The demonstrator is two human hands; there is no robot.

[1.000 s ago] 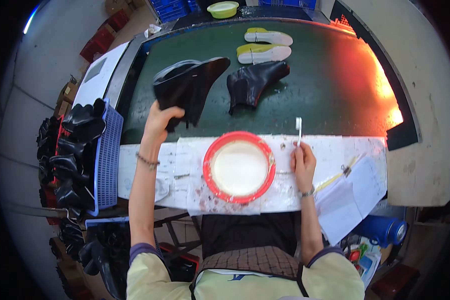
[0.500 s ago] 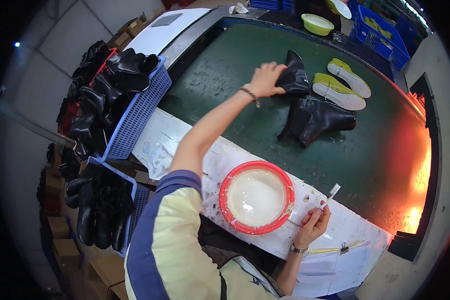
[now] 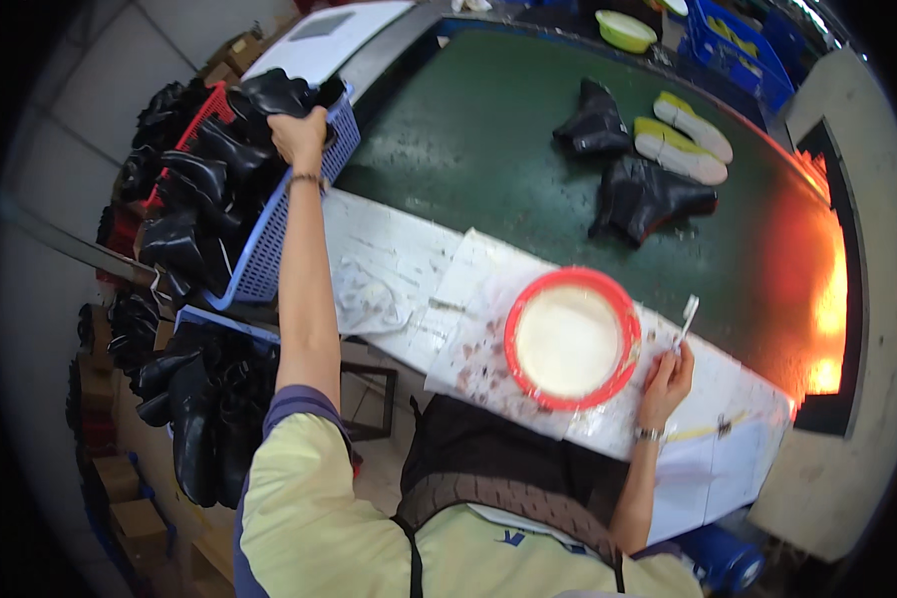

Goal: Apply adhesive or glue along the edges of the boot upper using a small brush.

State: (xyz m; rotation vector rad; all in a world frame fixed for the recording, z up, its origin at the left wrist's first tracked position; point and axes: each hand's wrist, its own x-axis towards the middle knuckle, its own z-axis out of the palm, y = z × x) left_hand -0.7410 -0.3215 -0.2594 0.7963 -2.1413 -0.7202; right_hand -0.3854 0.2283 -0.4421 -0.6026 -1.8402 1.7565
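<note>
My left hand (image 3: 299,138) is at the far left, closed on a black boot (image 3: 277,93) at the top of a blue plastic basket (image 3: 259,249) full of black boots. Its fingertips are partly hidden behind the boot. On the right, my right hand (image 3: 668,384) grips a white toothbrush (image 3: 689,311), bristle end up, beside a red-rimmed bowl of white liquid (image 3: 568,341). Two black ankle boots, one farther off (image 3: 596,125) and one nearer (image 3: 650,199), lie on the green belt (image 3: 468,130). Next to them is a pair of yellow-green soles (image 3: 680,149) with white undersides.
A white work ledge (image 3: 448,329) runs along the belt's near side, with a crumpled clear plastic bag (image 3: 369,299) on it. Below the basket stands another crate of black boots (image 3: 199,409). An orange-red glow (image 3: 822,339) lights the belt's right end. A green basin (image 3: 626,32) sits beyond the belt.
My left hand has left the farther boot on the belt and swung left to the basket, where it holds another boot. My right hand still has the toothbrush. The whole view has shifted.
</note>
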